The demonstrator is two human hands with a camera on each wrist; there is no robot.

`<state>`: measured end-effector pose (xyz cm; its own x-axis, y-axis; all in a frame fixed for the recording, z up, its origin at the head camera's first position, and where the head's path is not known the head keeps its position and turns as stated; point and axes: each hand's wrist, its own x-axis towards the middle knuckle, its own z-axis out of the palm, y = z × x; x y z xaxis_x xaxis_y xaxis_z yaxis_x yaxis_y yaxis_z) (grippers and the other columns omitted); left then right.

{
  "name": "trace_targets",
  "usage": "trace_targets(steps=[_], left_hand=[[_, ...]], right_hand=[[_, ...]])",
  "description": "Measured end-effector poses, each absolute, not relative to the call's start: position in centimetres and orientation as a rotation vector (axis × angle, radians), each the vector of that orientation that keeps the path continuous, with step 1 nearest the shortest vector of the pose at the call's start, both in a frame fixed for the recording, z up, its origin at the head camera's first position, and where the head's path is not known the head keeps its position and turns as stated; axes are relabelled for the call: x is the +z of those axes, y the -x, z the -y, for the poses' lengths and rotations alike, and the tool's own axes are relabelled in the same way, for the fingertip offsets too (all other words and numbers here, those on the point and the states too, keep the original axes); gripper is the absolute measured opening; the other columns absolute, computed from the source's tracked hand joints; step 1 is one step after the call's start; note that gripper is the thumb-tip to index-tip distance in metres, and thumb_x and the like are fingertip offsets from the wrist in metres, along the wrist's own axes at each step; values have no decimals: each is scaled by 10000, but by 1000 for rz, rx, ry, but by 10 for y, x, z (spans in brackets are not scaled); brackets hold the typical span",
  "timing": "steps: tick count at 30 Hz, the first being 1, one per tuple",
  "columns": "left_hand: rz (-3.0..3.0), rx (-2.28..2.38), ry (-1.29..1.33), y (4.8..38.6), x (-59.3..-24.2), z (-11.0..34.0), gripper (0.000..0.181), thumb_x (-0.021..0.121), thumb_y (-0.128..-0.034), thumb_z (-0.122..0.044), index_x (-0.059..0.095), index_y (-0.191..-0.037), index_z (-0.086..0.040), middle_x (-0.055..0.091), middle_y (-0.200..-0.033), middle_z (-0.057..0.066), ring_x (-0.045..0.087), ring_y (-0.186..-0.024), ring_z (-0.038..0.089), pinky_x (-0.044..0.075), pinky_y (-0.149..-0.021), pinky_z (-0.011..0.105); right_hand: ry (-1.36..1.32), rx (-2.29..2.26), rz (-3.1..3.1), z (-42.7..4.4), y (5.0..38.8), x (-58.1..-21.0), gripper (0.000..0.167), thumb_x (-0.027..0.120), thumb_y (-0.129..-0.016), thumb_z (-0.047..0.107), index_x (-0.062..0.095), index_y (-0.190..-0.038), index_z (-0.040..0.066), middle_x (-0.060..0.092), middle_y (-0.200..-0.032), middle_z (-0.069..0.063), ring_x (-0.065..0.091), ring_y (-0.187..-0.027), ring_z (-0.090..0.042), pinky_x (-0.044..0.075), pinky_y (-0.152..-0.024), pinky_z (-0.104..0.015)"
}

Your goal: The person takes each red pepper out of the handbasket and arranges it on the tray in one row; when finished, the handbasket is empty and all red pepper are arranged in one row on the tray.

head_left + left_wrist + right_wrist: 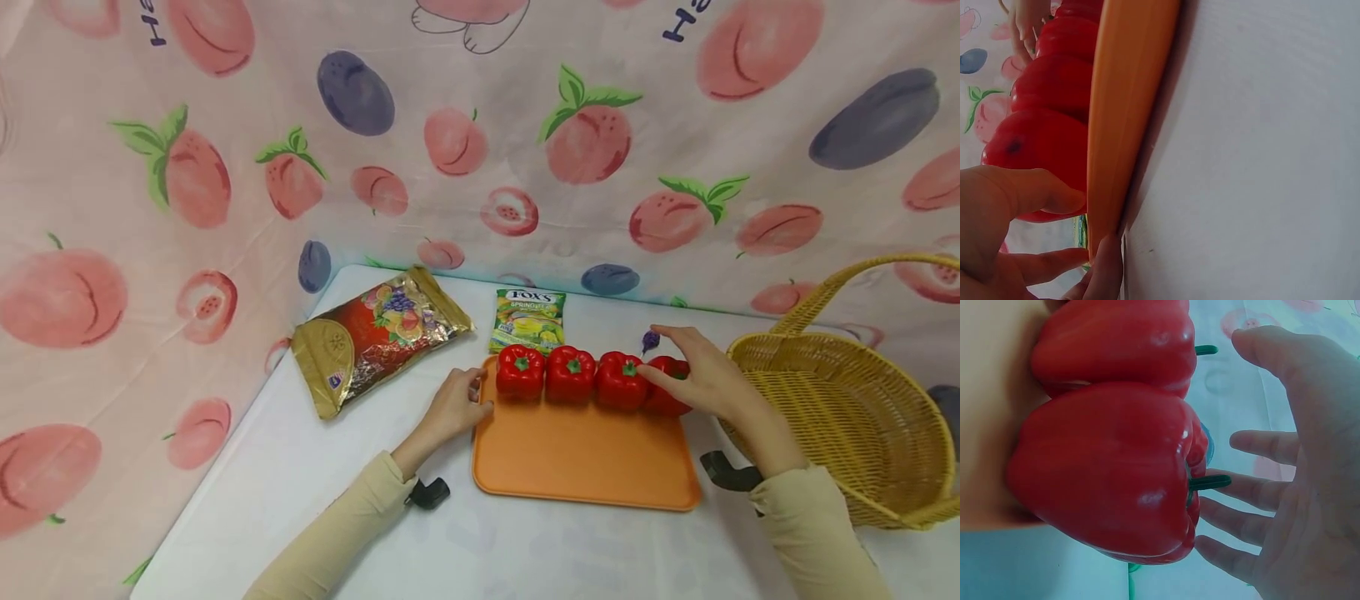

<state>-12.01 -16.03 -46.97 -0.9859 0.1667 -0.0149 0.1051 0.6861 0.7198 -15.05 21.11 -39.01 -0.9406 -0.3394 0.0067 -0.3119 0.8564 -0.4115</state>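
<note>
Several red bell peppers with green stems stand in a row along the far side of an orange tray (585, 458). The left hand (453, 407) is at the tray's left edge beside the leftmost pepper (520, 372); in the left wrist view its thumb and fingers grip the rim near the corner. Over the rightmost pepper (1110, 472) the right hand (697, 373) is spread with thumb and fingers apart. In the right wrist view its fingers are close to that pepper's stem end; whether they touch it I cannot tell.
A large red and gold bag (382, 337) lies at the back left. Behind the tray is a green Fox's candy bag (528, 321). A small purple item on a thin stick (650, 340) is behind the peppers. To the right stands a wicker basket (832, 417) with a tall handle.
</note>
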Motion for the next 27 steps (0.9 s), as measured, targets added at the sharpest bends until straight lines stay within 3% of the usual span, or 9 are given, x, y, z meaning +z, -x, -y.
trace_targets(steps=[16, 27], left_hand=[[-2821, 1214, -243, 122, -465, 163, 603, 720, -817, -142, 531, -1364, 26, 556, -1134, 155, 579, -964, 228, 489, -840, 374], [-2863, 1209, -309, 125, -468, 165, 598, 732, -816, -138, 541, -1368, -10, 554, -1139, 156, 580, -961, 236, 490, -830, 384]], right_hand=[[490, -655, -2948, -203, 152, -391, 854, 620, -884, 577, 369, -1484, 23, 390, -1438, -289, 422, -1262, -488, 365, -973, -682], [487, -623, -2956, -201, 151, -398, 860, 602, -887, 595, 372, -1485, 21, 415, -1427, -276, 405, -1295, -475, 363, -987, -669]])
